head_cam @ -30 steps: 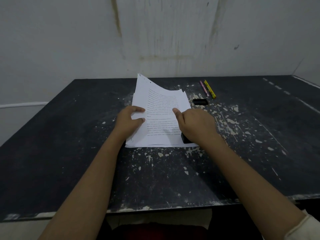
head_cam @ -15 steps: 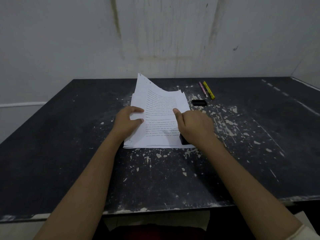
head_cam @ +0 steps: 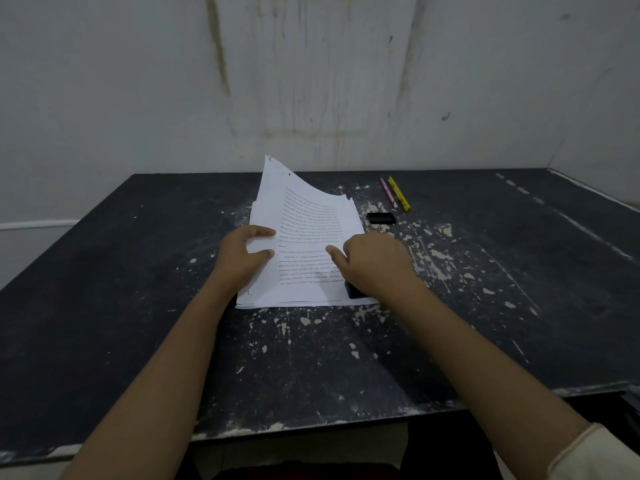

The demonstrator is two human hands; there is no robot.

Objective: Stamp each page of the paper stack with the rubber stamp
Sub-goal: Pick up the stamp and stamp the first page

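Right grip curled round the small black rubber stamp, pressing it on the near right corner of the white printed paper stack, mid-way across the dark paint-flecked surface. The left grip pinched the stack's left edge. A stamping press seemed in hand; next, lift off and turn that page.

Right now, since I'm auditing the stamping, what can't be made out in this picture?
Head view only:
Black rubber stamp: mostly under the right hand; its face and contact with the page are hidden.
White printed paper stack: text too small and blurred to read; no stamp mark discernible.
Small flat black object beside the pink and yellow pencils: too dark to identify.
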